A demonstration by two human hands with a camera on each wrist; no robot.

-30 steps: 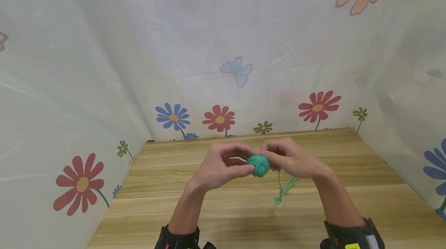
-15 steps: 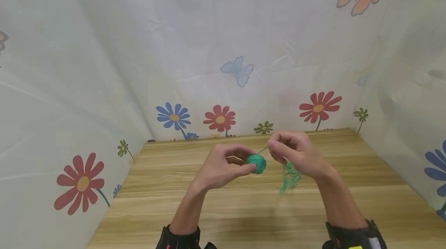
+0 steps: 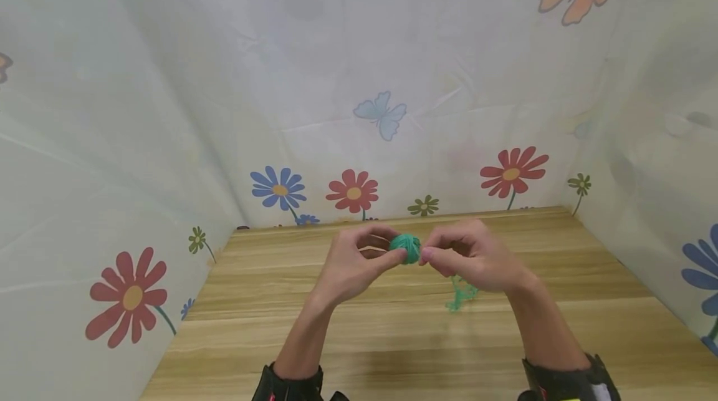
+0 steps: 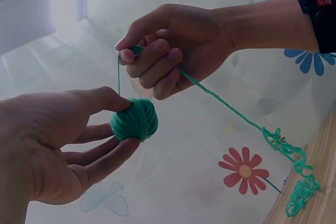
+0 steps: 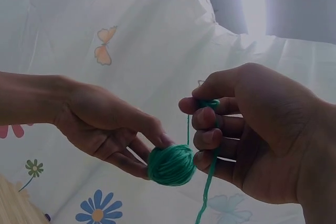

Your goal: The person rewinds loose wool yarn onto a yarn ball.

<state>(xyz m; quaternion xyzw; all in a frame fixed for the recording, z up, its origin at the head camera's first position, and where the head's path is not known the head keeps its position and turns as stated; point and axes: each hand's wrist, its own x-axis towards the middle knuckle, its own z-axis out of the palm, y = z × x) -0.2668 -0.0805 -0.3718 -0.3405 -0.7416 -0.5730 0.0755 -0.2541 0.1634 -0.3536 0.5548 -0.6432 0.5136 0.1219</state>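
A small ball of green yarn is held above the table between the thumb and fingers of my left hand. Just to its right, my right hand pinches the yarn strand between thumb and forefinger. In the left wrist view a short taut length runs from the yarn ball up to the right hand's fingertips. The strand passes through the curled fingers and slants down to a loose tangle of yarn at the table. The right wrist view shows the strand hanging below my right hand.
The wooden table spreads beneath both hands. A pale curtain printed with flowers and butterflies encloses it at the back and both sides. Dark bands are strapped round the wrists.
My right hand moved up and away, drawing out the strand, then came back down beside the ball. My left hand has turned the ball and shifted it slightly up and left.
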